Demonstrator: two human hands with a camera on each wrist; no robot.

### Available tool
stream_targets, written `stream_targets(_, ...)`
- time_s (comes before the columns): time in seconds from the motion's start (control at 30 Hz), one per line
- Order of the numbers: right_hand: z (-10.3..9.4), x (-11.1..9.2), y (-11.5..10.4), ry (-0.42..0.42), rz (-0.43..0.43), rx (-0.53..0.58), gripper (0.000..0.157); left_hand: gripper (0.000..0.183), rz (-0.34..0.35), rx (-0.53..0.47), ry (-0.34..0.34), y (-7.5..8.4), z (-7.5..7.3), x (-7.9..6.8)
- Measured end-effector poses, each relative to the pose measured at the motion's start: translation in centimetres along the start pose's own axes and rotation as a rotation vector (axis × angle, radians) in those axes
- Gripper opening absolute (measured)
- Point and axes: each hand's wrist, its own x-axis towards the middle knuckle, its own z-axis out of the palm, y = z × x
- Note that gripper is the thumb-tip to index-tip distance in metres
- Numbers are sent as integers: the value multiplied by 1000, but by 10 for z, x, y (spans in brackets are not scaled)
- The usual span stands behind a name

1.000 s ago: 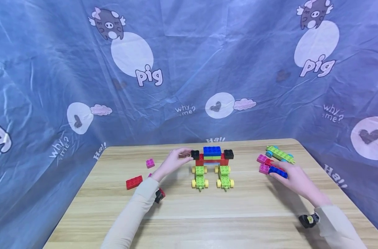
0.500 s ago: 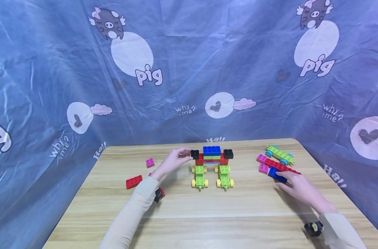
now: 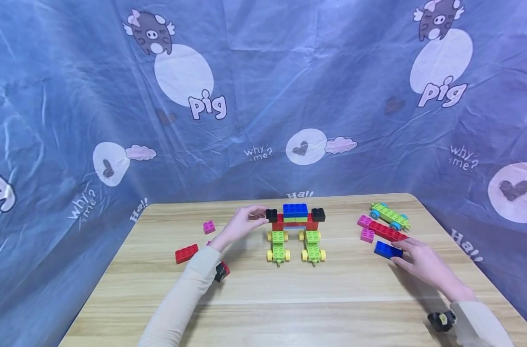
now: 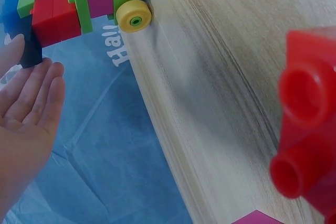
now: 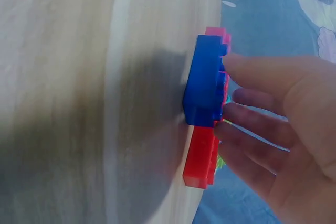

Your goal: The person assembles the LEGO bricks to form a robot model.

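Pink bricks [image 3: 367, 235], wheeled base [image 3: 390, 216], beyond blue brick [image 3: 386, 249]

Cloth-walled booth: wood-grain table [image 3: 263, 318] beneath blue hangings [image 3: 263, 72] with cartoon pigs [image 3: 150, 33]

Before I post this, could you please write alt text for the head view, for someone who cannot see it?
A person's left hand holds the black brick at the left end of a brick structure on green wheeled bases; the right hand is at a loose blue brick. Other bricks lie on the wooden table.
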Motion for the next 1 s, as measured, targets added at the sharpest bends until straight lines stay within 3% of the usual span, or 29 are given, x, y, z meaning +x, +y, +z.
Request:
stream_targets(0.2,2,-1,-2,-51,-19,22,31,38,-16,-9,-6,2,-1,0)
stream_targets(0.4,2,-1,-3,-42,-48,45,35,38,-3,-14,1,2,-1,-1)
stream_targets(0.7,3,0,2,-108,3,107,35,39,-1,13,4,1,0,0)
stream_targets(1.0,3,1,6,-95,-47,139,32,39,12,14,12,-1,0,-1)
